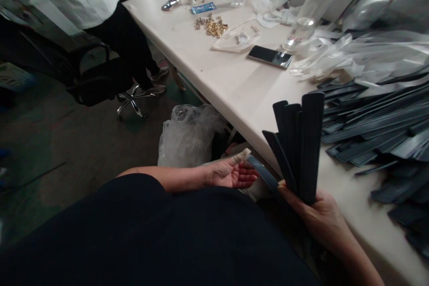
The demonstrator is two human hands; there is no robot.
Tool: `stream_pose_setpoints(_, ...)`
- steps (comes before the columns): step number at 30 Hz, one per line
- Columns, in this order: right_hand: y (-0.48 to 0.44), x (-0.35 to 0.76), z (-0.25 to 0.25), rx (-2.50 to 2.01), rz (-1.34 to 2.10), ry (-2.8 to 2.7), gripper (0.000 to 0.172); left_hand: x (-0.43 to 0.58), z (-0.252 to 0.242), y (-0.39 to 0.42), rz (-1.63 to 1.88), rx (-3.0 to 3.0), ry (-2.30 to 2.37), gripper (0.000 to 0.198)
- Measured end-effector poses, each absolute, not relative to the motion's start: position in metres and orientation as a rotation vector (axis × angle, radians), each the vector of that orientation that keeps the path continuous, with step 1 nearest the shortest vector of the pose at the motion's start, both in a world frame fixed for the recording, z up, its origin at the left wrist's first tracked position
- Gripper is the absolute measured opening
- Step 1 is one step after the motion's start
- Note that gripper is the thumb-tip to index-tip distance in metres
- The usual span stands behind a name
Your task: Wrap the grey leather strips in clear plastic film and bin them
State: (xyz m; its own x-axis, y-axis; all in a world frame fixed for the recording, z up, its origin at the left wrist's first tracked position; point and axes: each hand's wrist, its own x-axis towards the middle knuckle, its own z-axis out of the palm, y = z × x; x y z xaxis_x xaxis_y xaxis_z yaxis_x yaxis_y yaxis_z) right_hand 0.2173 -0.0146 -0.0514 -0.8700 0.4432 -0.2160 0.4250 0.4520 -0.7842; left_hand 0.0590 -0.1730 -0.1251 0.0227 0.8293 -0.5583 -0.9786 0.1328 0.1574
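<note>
My right hand is closed around a fanned bundle of dark, flat leather-like straps, their rounded ends pointing up. One narrower strap slants out of that grip to the left. At its far end is my left hand, palm up, with a pale covering over the thumb tip. The thumb presses at the strap's end, while the other fingers lie loosely curled below it. Part of the left index finger is hidden by the strap. Both hands are in front of the table's near edge.
More dark straps are piled on the white table at right, near clear plastic wrapping. Farther back are a phone, brass-coloured pieces and bottles. A plastic bag is below; a person stands by an office chair.
</note>
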Motion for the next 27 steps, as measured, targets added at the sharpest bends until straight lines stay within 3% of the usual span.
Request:
stream_pose_setpoints(4, -0.011, 0.225, -0.047, -0.809, 1.485, -2.638, 0.029, 0.055, -0.133, -0.173, 1.385, -0.428, 0.502, 0.060)
stream_pose_setpoints(14, -0.016, 0.231, -0.055, -0.946, 1.557, -2.662, 0.037, 0.062, -0.123, -0.168, 1.609, -0.486, 0.808, 0.017)
stream_pose_setpoints(22, -0.025, 0.202, -0.054, -0.785, 1.260, -2.841, 0.038, 0.073, -0.128, -0.164, 1.597, -0.337, 0.880, 0.029)
stream_pose_setpoints(27, -0.022, 0.202, -0.054, -0.823, 1.387, -2.822, 0.039, 0.071, -0.128, -0.163, 1.664, -0.270, 0.867, 0.040)
